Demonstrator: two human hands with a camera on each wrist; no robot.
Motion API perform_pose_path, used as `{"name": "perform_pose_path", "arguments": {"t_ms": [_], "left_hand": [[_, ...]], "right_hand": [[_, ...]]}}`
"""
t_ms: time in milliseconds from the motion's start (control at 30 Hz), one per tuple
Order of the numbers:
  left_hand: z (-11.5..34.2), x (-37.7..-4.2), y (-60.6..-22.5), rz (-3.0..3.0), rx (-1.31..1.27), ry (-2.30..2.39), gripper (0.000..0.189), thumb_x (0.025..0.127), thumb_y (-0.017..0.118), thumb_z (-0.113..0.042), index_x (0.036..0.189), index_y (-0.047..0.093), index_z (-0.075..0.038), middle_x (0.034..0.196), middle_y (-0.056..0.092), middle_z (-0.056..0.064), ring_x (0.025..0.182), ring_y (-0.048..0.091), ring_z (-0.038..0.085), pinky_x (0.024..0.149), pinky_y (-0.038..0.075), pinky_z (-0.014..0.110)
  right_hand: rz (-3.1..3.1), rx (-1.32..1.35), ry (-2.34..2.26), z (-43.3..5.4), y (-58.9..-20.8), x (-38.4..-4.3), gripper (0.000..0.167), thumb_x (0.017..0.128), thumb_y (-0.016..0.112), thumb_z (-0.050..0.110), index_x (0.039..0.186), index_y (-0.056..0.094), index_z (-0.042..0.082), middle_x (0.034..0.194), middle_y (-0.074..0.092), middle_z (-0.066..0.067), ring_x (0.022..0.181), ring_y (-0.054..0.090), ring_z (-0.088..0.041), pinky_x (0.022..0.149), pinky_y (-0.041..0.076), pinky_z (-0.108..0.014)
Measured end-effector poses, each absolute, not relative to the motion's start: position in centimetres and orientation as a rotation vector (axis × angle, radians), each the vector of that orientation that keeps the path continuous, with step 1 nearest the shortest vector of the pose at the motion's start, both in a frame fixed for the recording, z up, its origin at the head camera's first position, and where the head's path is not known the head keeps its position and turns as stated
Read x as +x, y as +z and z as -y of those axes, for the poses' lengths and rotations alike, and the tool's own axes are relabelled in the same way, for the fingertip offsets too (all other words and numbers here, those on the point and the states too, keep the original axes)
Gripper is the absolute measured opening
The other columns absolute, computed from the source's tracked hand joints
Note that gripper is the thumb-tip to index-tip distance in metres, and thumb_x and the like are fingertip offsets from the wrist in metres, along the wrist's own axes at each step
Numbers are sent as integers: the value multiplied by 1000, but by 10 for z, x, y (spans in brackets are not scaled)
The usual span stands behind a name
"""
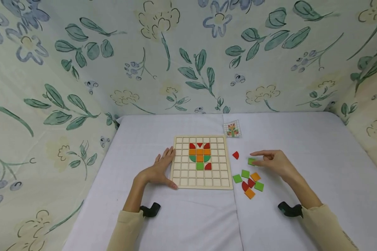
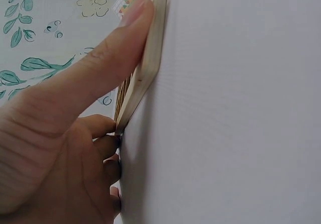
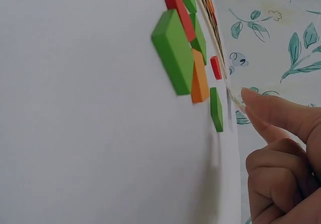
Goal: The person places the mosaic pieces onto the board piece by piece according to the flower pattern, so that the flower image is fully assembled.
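Observation:
A square wooden grid board (image 1: 183, 177) lies on the table, with red, orange and green tiles set in its middle cells. My left hand (image 1: 158, 170) rests with spread fingers along the board's left edge; its thumb (image 2: 108, 56) touches the near edge by the corner. Over a loose green square tile (image 1: 250, 161) hovers my right hand (image 1: 274, 162), index finger and thumb extended and apart. In the right wrist view this green tile (image 3: 216, 109) lies on the cloth, clear of the fingertips, while the other fingers are curled in. A red quarter-circle tile (image 1: 236, 155) lies left of it.
Several loose tiles cluster right of the board, among them an orange square (image 1: 249, 193), a green square (image 1: 259, 186) and a red piece (image 1: 245, 186). Behind the board's right corner lies a small pattern card (image 1: 232, 129). Floral fabric (image 1: 188, 69) hangs behind the white-covered table (image 1: 204, 219).

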State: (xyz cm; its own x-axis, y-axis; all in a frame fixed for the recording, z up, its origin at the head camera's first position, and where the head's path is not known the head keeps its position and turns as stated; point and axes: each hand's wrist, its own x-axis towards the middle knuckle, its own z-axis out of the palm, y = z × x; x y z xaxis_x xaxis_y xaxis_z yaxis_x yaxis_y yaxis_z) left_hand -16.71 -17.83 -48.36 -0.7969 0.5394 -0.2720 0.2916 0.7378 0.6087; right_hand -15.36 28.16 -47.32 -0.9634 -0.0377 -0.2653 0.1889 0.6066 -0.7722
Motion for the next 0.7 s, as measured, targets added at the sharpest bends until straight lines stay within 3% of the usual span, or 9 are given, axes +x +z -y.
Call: {"name": "perform_pose_path", "arguments": {"t_ms": [700], "left_hand": [[178, -167, -484, -2504, 643, 772, 145, 67, 97, -42, 165, -1, -1, 174, -10, 16, 162, -14, 35, 131, -7, 59]], "right_hand": [[-2558, 129, -1227, -287, -490, -164, 52, 83, 86, 23, 128, 71, 1, 62, 34, 3, 59, 34, -13, 54, 27, -29]]}}
